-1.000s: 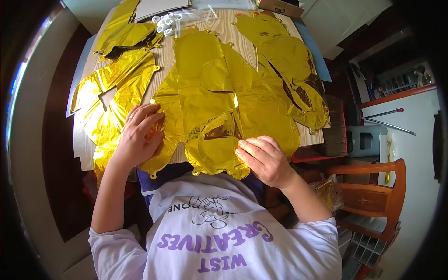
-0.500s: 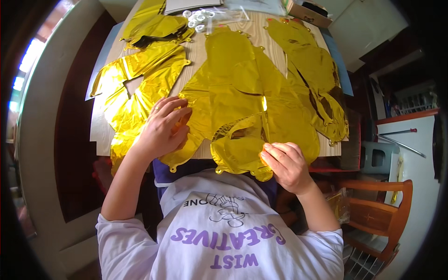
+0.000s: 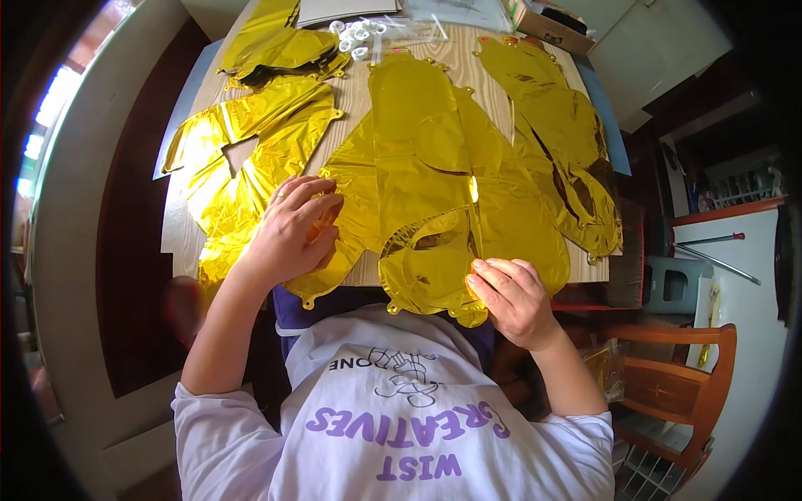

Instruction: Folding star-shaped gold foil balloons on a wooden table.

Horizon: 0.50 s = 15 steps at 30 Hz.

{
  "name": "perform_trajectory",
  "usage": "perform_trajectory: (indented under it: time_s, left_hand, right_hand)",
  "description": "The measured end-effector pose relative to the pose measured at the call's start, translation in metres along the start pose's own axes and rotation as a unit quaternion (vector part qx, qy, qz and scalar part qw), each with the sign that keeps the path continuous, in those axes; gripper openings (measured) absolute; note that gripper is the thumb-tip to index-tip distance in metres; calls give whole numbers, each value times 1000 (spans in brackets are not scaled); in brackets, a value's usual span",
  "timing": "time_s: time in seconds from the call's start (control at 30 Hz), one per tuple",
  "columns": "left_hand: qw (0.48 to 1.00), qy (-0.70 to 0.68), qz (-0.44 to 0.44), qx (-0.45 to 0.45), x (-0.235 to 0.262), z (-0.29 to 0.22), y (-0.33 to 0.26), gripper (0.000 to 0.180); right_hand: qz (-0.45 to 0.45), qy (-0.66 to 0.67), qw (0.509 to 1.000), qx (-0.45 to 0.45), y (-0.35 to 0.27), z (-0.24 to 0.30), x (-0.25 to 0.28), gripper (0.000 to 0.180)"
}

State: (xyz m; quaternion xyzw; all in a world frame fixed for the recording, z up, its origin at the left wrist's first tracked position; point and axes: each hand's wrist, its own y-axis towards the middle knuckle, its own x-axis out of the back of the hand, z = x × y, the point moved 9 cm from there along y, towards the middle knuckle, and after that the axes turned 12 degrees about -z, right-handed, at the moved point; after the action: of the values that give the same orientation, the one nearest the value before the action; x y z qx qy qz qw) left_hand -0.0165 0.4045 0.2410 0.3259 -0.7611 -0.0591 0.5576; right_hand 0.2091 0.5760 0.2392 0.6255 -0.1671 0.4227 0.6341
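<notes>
Several flat gold foil balloons [image 3: 434, 159] cover the wooden table [image 3: 355, 96] beyond the fingers, overlapping one another. The nearest balloon [image 3: 426, 263] hangs over the near table edge, between both hands. The left hand [image 3: 292, 225] presses down on foil, fingers together and curled. The right hand [image 3: 510, 296] pinches that balloon's lower edge under bent fingertips. Pulling hard there could crease or tear the thin foil, or drag neighbouring sheets off the edge.
</notes>
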Motion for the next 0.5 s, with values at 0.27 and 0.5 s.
perform_trajectory:
  time_s: [0.27,0.5]
  left_hand:
    - [999,-14,-7,34,1,-26,31,54]
    - [995,-16,-20,-101,-63,-88,82,81]
  right_hand:
    - [-8,-1,1000,8,1,1,1,28]
    - [4,-4,1000,-5,5,1,1,29]
